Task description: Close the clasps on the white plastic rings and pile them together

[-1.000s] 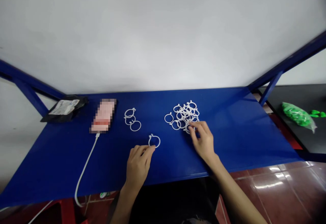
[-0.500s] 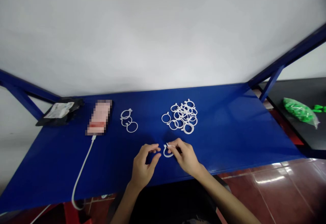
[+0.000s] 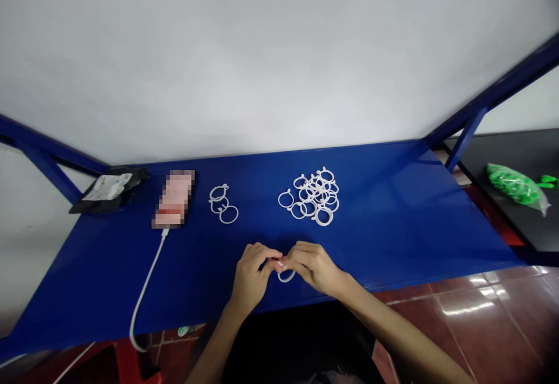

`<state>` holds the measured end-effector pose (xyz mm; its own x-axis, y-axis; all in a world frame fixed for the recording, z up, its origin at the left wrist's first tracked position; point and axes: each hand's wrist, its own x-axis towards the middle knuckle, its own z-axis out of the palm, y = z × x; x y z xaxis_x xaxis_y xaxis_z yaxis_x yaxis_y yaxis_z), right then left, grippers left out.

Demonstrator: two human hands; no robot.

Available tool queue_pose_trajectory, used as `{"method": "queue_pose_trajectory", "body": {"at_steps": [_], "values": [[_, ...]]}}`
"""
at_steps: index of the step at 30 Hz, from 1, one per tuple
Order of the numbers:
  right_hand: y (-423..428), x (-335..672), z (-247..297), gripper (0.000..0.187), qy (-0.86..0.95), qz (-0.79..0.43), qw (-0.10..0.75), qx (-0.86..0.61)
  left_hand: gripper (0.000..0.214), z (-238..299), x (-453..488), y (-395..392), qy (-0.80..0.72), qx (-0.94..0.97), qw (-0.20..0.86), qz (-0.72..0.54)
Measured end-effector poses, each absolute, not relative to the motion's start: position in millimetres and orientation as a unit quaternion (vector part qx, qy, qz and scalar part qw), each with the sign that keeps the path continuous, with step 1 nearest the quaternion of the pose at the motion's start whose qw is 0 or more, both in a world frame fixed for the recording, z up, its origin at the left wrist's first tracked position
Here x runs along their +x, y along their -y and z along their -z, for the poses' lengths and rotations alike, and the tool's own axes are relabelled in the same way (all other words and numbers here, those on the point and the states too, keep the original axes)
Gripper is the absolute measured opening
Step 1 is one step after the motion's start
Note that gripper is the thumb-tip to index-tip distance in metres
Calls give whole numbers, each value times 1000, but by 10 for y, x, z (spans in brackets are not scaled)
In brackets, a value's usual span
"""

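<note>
A white plastic ring (image 3: 286, 277) with a small clasp is pinched between my two hands above the near part of the blue table. My left hand (image 3: 254, 270) has its thumb and fingertips closed on the ring's clasp. My right hand (image 3: 315, 266) pinches the same ring from the other side, and its fingers cover part of the clasp. Beyond the right hand lies a heap of similar white rings (image 3: 322, 196), overlapping one another. Farther left, a small group of white rings (image 3: 228, 214) lies partly overlapped on the table.
A blurred pink phone (image 3: 173, 199) with a white cable (image 3: 146, 291) lies on the blue table (image 3: 393, 221). Left of it is a black package (image 3: 116, 189) with a white label. At right, a bag of green pieces (image 3: 515, 185) rests on a dark table (image 3: 537, 151).
My left hand has moved right and closed on the ring's clasp, meeting my right hand. The ring has come slightly nearer to me. The view has shifted a little.
</note>
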<state>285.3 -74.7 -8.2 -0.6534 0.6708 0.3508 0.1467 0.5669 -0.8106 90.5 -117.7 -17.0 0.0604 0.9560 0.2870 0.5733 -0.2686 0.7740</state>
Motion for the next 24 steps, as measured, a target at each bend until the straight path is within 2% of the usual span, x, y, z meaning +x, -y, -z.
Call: {"method": "queue_pose_trajectory", "body": {"at_steps": [6,9,12,17,24], "values": [[624,2884,40,22,826,-339,334,-302,9,207,856,1137,-552,710,175,-400],[316,2950,-77,25,818,-265,337,-383,15,252,654,1042,-608,699,41,-374],[-78,2995,-189,22,821,-158,318,-447,26,309,407,935,-676,673,-80,-288],[-507,2947,-199,12,847,-62,238,-472,31,356,244,858,-717,659,-92,-208],[-521,2950,-152,14,837,-40,235,-493,20,360,270,891,-689,679,-83,-239]]}}
